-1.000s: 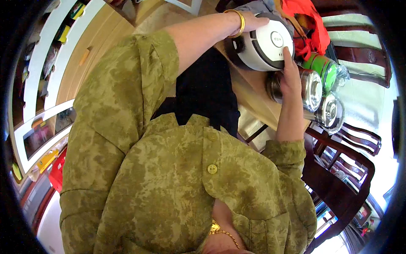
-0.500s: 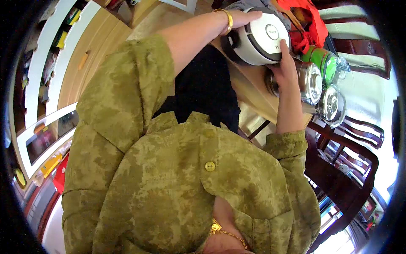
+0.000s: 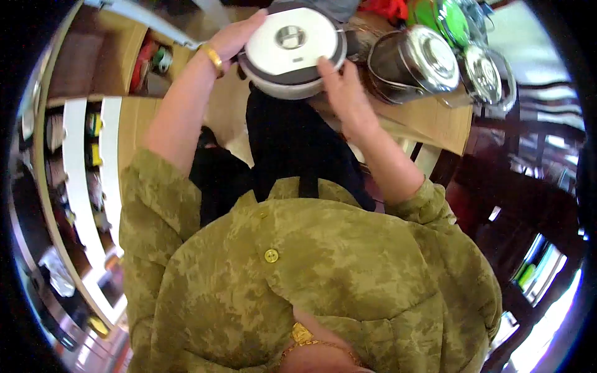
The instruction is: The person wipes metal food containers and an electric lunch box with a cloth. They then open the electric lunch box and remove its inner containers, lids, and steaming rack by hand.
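A round white rice cooker [image 3: 292, 59] with a dark grey rim and a silver-centred lid is between my hands, upright or slightly tilted, left of the table corner. My left hand [image 3: 237, 36], with a gold bangle at the wrist, grips its left side, the thumb along the rim. On the near right side lies my right hand [image 3: 349, 96], thumb on the lid edge. Part of its fingers is hidden behind the body. Just to the right stand a steel pot [image 3: 429, 59] with a shiny lid and a second lidded steel container [image 3: 482, 74].
The wooden table [image 3: 429, 121] ends in a corner at the right. Behind the pots are a green package [image 3: 441, 22] and red cloth [image 3: 385, 7]. Dark wooden furniture [image 3: 516, 149] fills the right side. Open shelving [image 3: 93, 50] and white-edged drawers [image 3: 81, 174] stand on the left.
The rice cooker has moved left, away from the pots, carried by both hands. My body and view have turned left, bringing more of the shelving into sight.
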A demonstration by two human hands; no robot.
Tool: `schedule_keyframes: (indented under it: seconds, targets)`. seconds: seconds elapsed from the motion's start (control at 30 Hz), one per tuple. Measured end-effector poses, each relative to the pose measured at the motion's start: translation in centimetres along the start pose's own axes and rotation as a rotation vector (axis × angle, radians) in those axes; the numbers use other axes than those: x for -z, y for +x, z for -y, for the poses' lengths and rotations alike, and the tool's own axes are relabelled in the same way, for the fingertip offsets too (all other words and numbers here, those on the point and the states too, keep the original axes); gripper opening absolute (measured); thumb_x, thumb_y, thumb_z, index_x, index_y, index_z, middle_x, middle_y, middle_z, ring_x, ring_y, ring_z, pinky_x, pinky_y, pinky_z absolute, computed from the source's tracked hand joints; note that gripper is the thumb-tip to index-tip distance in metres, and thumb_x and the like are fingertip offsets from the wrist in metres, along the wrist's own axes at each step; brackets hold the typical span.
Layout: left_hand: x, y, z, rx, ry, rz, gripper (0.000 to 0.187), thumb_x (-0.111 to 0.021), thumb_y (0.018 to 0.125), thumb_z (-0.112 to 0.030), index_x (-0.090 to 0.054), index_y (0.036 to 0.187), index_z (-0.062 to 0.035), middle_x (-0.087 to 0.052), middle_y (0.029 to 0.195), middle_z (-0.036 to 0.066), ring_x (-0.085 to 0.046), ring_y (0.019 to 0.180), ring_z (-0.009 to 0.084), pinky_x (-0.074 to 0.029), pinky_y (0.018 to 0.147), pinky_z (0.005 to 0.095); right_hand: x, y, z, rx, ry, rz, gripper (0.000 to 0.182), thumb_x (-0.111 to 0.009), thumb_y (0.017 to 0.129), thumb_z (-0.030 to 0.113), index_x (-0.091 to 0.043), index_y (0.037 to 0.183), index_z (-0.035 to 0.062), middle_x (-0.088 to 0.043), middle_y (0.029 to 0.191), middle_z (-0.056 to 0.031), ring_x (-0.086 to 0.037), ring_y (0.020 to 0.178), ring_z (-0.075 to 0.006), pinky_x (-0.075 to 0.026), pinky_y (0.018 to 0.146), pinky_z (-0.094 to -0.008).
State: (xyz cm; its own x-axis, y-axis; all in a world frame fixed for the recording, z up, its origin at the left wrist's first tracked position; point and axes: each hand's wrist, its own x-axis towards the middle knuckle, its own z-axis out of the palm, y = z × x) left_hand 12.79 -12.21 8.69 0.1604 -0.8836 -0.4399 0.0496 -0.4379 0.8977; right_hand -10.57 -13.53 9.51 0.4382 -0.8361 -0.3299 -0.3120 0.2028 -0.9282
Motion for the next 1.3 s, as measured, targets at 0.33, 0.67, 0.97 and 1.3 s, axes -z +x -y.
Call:
schedule_keyframes:
  seconds: [0.33,0.67,0.97,1.3]
  targets:
    - [2.1,-0.1,-1.6,0.141,0.097,0.003,0.051,-0.046,0.089,-0.046,-0.056,0.114,-0.0024,-0.061,0.107,0.009,-0.057,0.095,0.0135,-0.043,0.084,0.0259,-2.8,-4.1,-5.1,0.246,0.173,-0.035,0.063,-0.059,0.082,0.028,-0.031,0.127,-0.0047,-0.039,0.122,-0.0259,-0.04,0.113,-0.0374,-0.034,0.097,-0.0396]
    - [-0.4,0.2,-4.2,0.126,0.359,0.018,0.05,-0.045,0.09,-0.043,-0.054,0.115,-0.0015,-0.061,0.105,0.009,-0.056,0.093,0.0145,-0.043,0.083,0.0265,1.8,1.4,-5.4,0.152,0.544,-0.023,0.046,-0.044,0.091,0.036,-0.051,0.115,-0.0029,-0.059,0.106,-0.0147,-0.054,0.097,-0.0244,-0.04,0.087,-0.0311]
    - [0.0,1.7,-1.6,-0.194,0.702,-0.224,0.057,-0.043,0.086,-0.048,-0.052,0.114,0.0007,-0.06,0.104,0.016,-0.056,0.094,0.0221,-0.041,0.086,0.0292,2.5,2.8,-2.8,-0.128,0.396,-0.102,0.048,-0.047,0.089,0.042,-0.05,0.117,0.0029,-0.054,0.109,-0.0089,-0.051,0.096,-0.0178,-0.043,0.082,-0.031]
    - [-0.3,1.2,-2.6,-0.187,0.767,-0.118,0.055,-0.041,0.087,-0.049,-0.05,0.118,-0.0034,-0.06,0.105,0.016,-0.056,0.094,0.0245,-0.04,0.085,0.0297,2.6,5.6,-5.5,0.033,0.203,-0.122,0.033,-0.045,0.091,0.023,-0.052,0.114,0.0009,-0.056,0.104,-0.0079,-0.053,0.091,-0.0151,-0.044,0.082,-0.0281]
